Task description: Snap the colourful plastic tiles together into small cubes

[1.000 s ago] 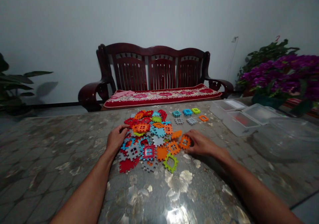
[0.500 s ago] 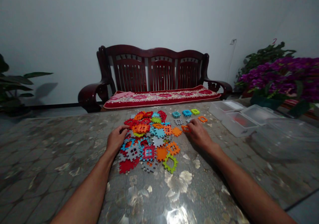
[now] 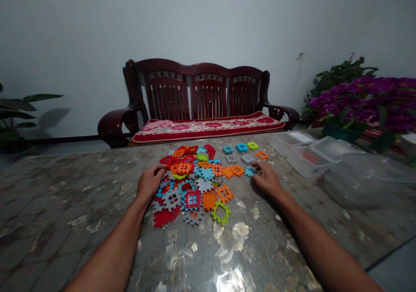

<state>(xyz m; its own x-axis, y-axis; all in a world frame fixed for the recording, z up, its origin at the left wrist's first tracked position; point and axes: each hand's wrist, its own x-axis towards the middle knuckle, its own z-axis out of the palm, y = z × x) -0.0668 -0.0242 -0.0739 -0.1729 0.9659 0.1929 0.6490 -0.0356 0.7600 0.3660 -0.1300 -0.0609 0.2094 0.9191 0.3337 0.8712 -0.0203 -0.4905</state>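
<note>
The right hand, half-closed, has its fingertips on a flat, square blue plastic waffle tile lying just left of it, with no long axis. The loosely curled left hand grips nothing visible at the edge of a heap of multicoloured plastic tiles.

The heap of plastic interlocking tiles fills the middle of the tabletop, with the left hand at its left edge and the right hand at its right, so any straight path between the hands crosses the tiles. The left hand has free room outward over the tabletop's left side. The right hand can pass rightward until the clear plastic boxes and the transparent lid stand in its way. Beyond the heap, a scattered row of small tiles lies across the far side.
</note>
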